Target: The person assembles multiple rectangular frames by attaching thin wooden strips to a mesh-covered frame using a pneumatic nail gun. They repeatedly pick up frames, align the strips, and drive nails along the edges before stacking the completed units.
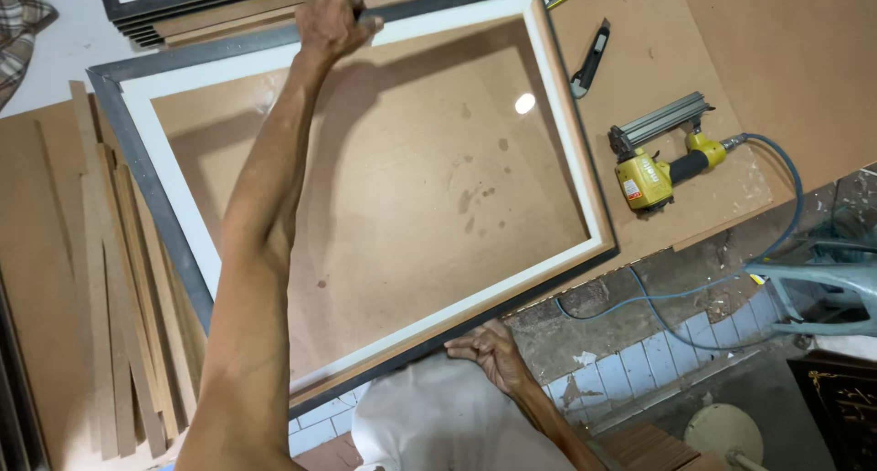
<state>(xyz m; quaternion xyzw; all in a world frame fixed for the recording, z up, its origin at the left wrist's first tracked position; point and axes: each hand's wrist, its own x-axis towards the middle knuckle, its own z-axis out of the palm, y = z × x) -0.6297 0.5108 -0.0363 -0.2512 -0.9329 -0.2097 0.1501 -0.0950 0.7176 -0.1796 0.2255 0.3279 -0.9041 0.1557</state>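
A large picture frame [164,224] with a dark grey outer edge and a white inner border lies on a brown board worktop [639,32]. A light glints off the pane inside it. My left hand [333,19] reaches across the frame and is closed on its far rail. Against the frame's near rail, my right hand [491,350] grips the edge where it overhangs the worktop, just in front of my white shirt.
A yellow air nailer [653,165] with a blue hose [786,206] lies right of the frame, with a black utility knife [591,58] beyond it. Thin wood strips [114,288] lie at the left. Stacked frames [183,10] sit at the back. Tiled floor and a round stool [722,430] are below right.
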